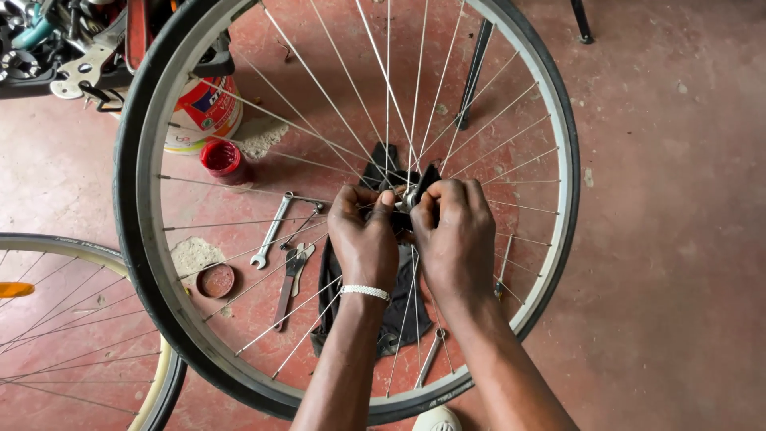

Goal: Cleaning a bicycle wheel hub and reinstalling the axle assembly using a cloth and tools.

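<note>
A bicycle wheel (144, 191) with a black tyre, silver rim and thin spokes fills the view, held flat over a red floor. Both hands meet at its metal hub (408, 196) in the centre. My left hand (365, 235), with a white beaded bracelet at the wrist, pinches the hub from the left. My right hand (456, 231) grips the hub from the right, fingers curled over it. A black cloth (403, 307) lies on the floor under the hub, partly hidden by my forearms.
On the floor under the spokes lie a silver spanner (271, 231), a dark flat wrench (289, 286), a small round tin lid (215, 280) and a red jar (222, 160). A paint can (209, 112) stands behind. A second wheel (72, 319) lies at lower left. Bike parts (48, 48) sit top left.
</note>
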